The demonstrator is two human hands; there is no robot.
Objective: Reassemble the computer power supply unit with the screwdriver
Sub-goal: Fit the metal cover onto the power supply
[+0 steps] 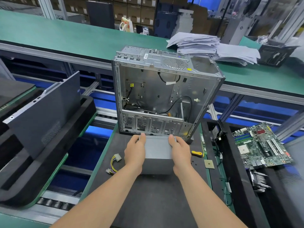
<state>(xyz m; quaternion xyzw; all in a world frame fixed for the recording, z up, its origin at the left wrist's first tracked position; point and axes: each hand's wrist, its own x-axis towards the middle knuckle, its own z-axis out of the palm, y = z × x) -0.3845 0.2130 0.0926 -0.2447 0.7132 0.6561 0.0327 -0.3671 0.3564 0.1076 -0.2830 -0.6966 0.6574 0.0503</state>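
Left hand [134, 150] and right hand [180, 150] clasp the grey metal box power supply [157, 153], thumbs curled atop; loose yellow cables [113, 163] could snag.

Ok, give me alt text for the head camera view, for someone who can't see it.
The left hand and right hand hold a grey power supply unit by its sides, in front of an open computer case; a yellow-handled screwdriver lies at right.

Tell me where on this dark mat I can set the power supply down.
The mat is bare nearest you, between your forearms, this side of the power supply. Left, the cable bundle takes the edge. Right is crowded: screwdriver and chip. The case blocks the far end.
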